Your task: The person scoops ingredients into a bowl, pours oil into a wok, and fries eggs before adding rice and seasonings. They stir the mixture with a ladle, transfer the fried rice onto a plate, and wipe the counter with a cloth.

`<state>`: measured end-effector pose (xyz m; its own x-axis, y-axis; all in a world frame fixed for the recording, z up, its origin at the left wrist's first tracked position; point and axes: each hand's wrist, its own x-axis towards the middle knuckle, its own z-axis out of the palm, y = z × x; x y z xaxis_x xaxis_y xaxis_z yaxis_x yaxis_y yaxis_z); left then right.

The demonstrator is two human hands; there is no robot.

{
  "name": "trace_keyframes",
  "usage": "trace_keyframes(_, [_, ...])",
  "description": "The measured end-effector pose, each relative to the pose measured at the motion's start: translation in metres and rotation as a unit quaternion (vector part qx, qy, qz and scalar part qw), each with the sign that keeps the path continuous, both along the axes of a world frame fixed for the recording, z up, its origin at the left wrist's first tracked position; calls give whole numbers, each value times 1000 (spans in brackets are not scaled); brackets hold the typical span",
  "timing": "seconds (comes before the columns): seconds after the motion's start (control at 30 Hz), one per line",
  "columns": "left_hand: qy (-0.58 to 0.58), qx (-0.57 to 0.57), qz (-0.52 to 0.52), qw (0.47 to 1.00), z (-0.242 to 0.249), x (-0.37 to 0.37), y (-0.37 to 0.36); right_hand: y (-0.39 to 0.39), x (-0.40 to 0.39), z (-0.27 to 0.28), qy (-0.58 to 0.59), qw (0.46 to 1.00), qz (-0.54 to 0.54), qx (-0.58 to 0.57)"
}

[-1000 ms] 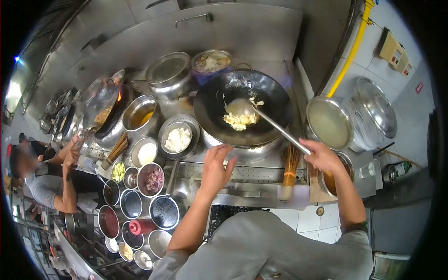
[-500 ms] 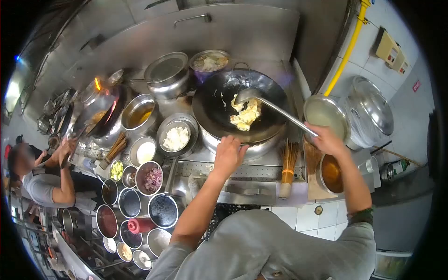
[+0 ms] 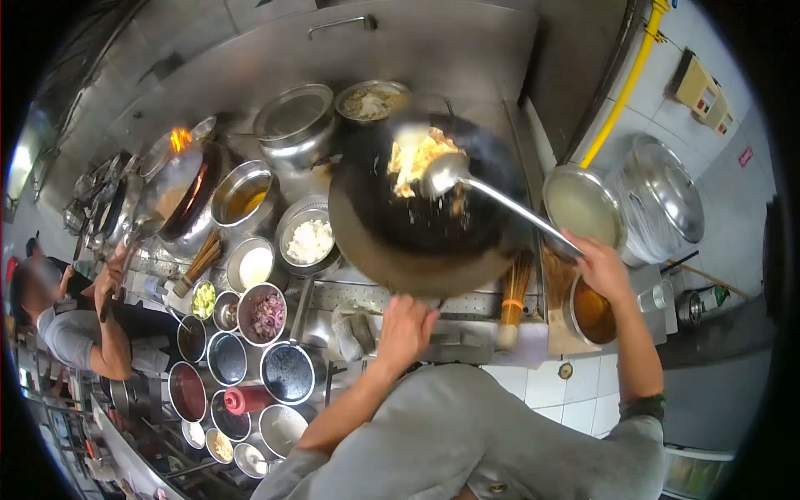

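Note:
A large black wok [image 3: 392,258], blurred by motion, is tilted over the stove. My left hand [image 3: 406,332] is closed at its near edge, where the handle is mostly hidden by my fingers. My right hand [image 3: 602,268] grips the long handle of a metal ladle [image 3: 525,208]. The ladle's bowl is inside the wok, against the near right side of a clump of yellow and white cooked egg [image 3: 414,158]. The egg is smeared by motion toward the wok's far side.
Bowls of chopped onion [image 3: 268,315], white food [image 3: 309,242] and a red squeeze bottle [image 3: 247,399] are at left. A bamboo brush [image 3: 514,304] and a pot of pale liquid [image 3: 583,208] stand at right. Another person [image 3: 87,325] works at a flaming wok [image 3: 179,192].
The wok has tilted and shifted toward me, with my left hand drawn closer to my body. The egg has moved to the far side. The ladle's bowl now sits nearer the egg's right.

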<state>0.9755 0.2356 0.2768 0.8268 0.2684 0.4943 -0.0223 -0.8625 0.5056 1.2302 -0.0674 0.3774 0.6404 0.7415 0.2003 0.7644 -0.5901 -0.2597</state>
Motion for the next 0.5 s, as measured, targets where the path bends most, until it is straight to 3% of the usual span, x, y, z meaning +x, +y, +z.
trace_keyframes(0.07, [-18, -2, -2, 1000, 34, -20, -10, -25, 3, 24, 137, 990, -3, -12])
trace_keyframes(0.17, [-57, -25, 5, 998, 74, 17, 10, -23, 15, 52, 320, 946, -12, -43])
trace_keyframes(0.23, [-53, -19, 9, 998, 61, 37, 17, -5, 23, 45, 231, 971, 2, -64])
trace_keyframes(0.3, [-30, -27, 19, 999, 17, 49, 24, 13, 17, 25, 160, 985, 1, -69])
trace_keyframes(0.37, [-10, -4, 27, 1000, -7, 31, 18, 28, 12, 14, 96, 994, -18, -52])
trace_keyframes(0.47, [-24, -2, -21, 999, -3, -9, 7, -9, 12, 28, 5, 998, -11, -56])
trace_keyframes(0.5, [-39, -9, -22, 999, 12, -8, 5, -23, 15, 41, 91, 996, -2, -14])
